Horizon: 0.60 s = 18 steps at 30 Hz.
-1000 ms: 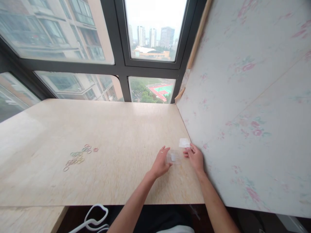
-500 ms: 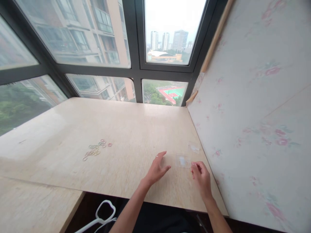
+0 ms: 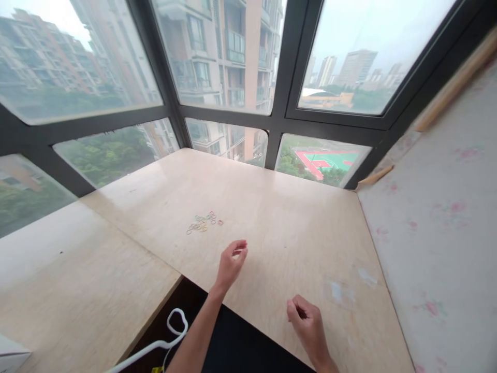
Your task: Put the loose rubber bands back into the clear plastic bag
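My left hand (image 3: pixel 230 265) hovers over the pale tabletop, fingers loosely bent and the thumb slightly apart from them; I see nothing in it. Beyond it, up and to the left, lies a loose cluster of small thin coloured rings (image 3: pixel 202 224), in green, yellow and pink, with one red ring (image 3: pixel 220 223) at its right side. My right hand (image 3: pixel 307 322) is curled closed near the table's front edge; whatever its fingers hold, if anything, is hidden. To its right are a clear flat plastic case (image 3: pixel 338 292) and a second clear plastic piece (image 3: pixel 367 276).
The stone-patterned tabletop (image 3: pixel 272 207) runs to the dark window frames (image 3: pixel 330 129). A flower-papered wall (image 3: pixel 438 233) bounds the right. At lower left are a white looped object (image 3: pixel 177 321) below the table edge and a white box (image 3: pixel 11 355).
The view has turned left. My left hand has moved away from the plastic case towards the rings, its fingers more bent. My right hand has drawn back from the case, still curled.
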Motion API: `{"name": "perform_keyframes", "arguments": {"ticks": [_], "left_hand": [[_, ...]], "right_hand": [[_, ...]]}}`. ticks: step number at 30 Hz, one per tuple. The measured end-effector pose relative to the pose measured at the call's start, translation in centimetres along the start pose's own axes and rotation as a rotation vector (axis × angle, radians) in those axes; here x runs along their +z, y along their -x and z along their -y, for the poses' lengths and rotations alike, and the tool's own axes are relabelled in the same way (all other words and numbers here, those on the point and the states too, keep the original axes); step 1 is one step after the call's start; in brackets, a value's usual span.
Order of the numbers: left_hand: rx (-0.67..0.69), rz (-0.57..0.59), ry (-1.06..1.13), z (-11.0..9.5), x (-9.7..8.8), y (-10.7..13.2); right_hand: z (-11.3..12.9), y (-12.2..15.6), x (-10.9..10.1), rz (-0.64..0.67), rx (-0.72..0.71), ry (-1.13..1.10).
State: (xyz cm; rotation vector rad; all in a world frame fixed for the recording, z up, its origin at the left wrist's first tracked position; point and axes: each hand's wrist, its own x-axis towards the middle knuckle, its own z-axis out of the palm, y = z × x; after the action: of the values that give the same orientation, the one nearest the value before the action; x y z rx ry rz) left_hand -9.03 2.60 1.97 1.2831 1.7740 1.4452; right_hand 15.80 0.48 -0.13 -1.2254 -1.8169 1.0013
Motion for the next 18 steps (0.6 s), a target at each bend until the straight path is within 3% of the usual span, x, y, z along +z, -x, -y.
{"name": "perform_keyframes", "arguments": {"ticks": [4, 7, 10, 18], "left_hand": [[0.066, -0.351, -0.535, 3.0, -5.9, -3.8], [-0.100, -0.460, -0.919, 4.9, -9.4, -6.6], [-0.193, -0.329, -1.088, 6.0, -11.0, -8.8], [-0.095, 0.034, -1.127, 6.4, -11.5, -11.9]], "right_hand": [[-0.3, 0.3, 0.5, 0.016, 0.001, -0.011], [-0.3, 0.6, 0.6, -0.001, 0.018, -0.022], [-0.3, 0.6, 0.8, -0.009, 0.027, -0.008], [-1.6, 0.7, 1.6, 0.002, -0.002, 0.184]]}}
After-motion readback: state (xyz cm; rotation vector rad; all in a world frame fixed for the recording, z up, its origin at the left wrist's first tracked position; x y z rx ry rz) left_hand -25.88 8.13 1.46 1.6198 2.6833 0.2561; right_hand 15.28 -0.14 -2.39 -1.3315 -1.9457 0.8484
